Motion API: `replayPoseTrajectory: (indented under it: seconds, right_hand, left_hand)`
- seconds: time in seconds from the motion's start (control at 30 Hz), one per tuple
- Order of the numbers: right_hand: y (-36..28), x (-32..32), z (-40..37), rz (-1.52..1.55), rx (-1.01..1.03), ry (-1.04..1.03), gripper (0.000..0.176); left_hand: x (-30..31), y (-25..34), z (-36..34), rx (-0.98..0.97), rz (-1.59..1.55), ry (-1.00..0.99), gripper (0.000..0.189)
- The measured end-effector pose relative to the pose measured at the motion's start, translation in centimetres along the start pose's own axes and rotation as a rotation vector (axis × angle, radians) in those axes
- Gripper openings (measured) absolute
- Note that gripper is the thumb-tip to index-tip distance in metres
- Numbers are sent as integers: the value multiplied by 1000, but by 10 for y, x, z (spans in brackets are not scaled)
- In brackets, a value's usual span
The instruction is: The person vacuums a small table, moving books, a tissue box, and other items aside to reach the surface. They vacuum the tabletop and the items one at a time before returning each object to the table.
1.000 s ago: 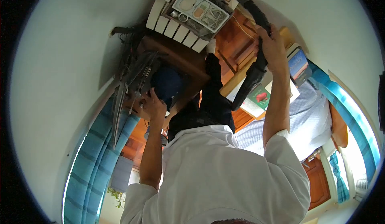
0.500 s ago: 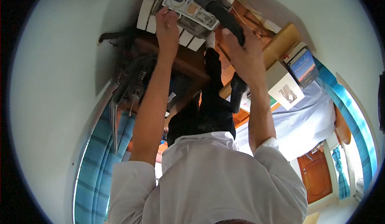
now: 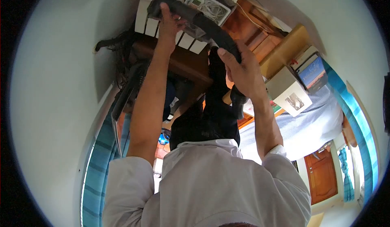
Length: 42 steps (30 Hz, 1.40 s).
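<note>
Hose (image 3: 208, 26) further left in left hand (image 3: 168, 21), right hand (image 3: 241, 70); wooden table (image 3: 185, 64), blue curtains (image 3: 95, 174)

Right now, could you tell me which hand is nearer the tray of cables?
Left. The left hand grips the black item right beside the tray; the right hand holds it farther back.

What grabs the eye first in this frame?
Both arms reach up the middle of the view, the left hand and the right hand gripping a long black tube that runs diagonally across the top. Just behind it, at the top edge, is a clear tray of cables and small items. A white shirt fills the bottom of the frame.
</note>
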State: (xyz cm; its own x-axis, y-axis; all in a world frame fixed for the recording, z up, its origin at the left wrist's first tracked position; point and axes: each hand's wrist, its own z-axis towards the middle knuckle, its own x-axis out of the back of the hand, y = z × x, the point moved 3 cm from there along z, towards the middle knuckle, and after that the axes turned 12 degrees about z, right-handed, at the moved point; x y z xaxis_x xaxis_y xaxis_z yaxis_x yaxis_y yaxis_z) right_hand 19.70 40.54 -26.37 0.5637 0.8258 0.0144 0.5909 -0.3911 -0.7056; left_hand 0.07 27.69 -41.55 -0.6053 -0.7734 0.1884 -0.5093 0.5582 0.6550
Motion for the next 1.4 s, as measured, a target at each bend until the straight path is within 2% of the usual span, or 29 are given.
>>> replayPoseTrajectory:
  seconds: [0.03,0.07,0.13,0.17,0.2,0.27,0.3,0.37,0.4,0.47,0.5,0.57,0.6,0.67,0.73,0.77,0.8,0.87,0.9,0.93,0.97,1.03,1.1,1.13,1.2,1.23,1.3,1.33,1.4]
  right_hand:
    - [-1,-1,4,-18,-8,23,42]
    - [2,-5,9,-17,-7,13,42]
    - [6,-14,20,-89,169,59,42]
    - [5,-19,21,-91,173,50,42]
    - [2,-22,21,-146,175,51,42]
    - [-3,-25,18,-206,177,45,41]
    - [-5,-23,15,-204,123,49,41]
    - [-4,-21,14,-209,74,49,41]
    - [0,-19,14,-181,51,65,41]
    - [0,-15,14,-155,36,80,41]
    - [-1,-13,13,-179,7,58,42]
    - [-3,-14,8,-202,-21,34,43]
    - [-3,-16,3,-184,-11,16,43]
    - [-6,-20,-12,-164,-9,-12,44]
    - [-17,-21,-27,-177,2,-212,44]
    - [-21,-19,-33,-181,8,-214,44]
    - [-23,-19,-40,-104,-11,-232,43]
    - [-24,-16,-39,-32,-37,-264,41]
    - [-22,-9,-27,-39,-85,-100,41]
    - [-21,-3,-13,-43,-131,65,41]
    - [-21,-1,1,-71,-98,114,40]
    - [-24,-6,29,-95,-62,154,40]
    - [-37,-16,55,-118,252,196,40]
    - [-33,-19,73,-120,244,190,40]
    - [-33,-28,100,-267,342,197,38]
    - [-35,-32,104,-273,344,193,38]
    - [-38,-47,112,-16,210,-27,38]
    - [-37,-52,113,-23,211,-38,38]
    - [-31,-63,113,15,174,-111,39]
  left_hand:
    - [0,-18,16,-146,0,64,79]
    - [7,-35,24,-145,2,75,79]
    - [5,-44,21,-1147,1611,308,54]
    - [0,-56,27,-1197,1470,236,30]
    - [-8,-54,21,-1189,1471,242,30]
    - [-22,-52,12,-911,1421,93,27]
    - [-21,-53,15,-905,1419,101,27]
    - [-22,-60,32,-641,1531,-126,28]
    - [-22,-68,43,-635,1527,-119,28]
    - [3,-83,68,-508,163,390,29]
    - [8,-63,61,-511,160,395,29]
    - [14,-16,39,250,-786,213,24]
    - [17,3,39,252,-785,217,24]
    - [16,28,38,187,-682,-217,28]
    - [35,29,58,186,-710,-285,30]
    - [49,36,64,185,-510,17,19]
    - [66,42,65,187,-304,315,15]
    - [78,36,48,122,-196,277,18]
    - [78,31,41,-79,-106,334,29]
    - [75,27,31,-282,-10,386,49]
    - [67,19,9,-220,-50,550,57]
    - [57,-27,-6,-63,-78,745,65]
    - [39,-53,-32,115,-206,668,70]
    - [34,-71,-35,124,-204,672,70]
    - [24,-110,-42,390,-130,634,73]
    - [23,-117,-41,393,-136,635,73]
    - [21,-124,-35,209,-154,530,72]
    - [23,-133,-29,213,-163,539,72]
    - [30,-135,-10,120,160,544,67]
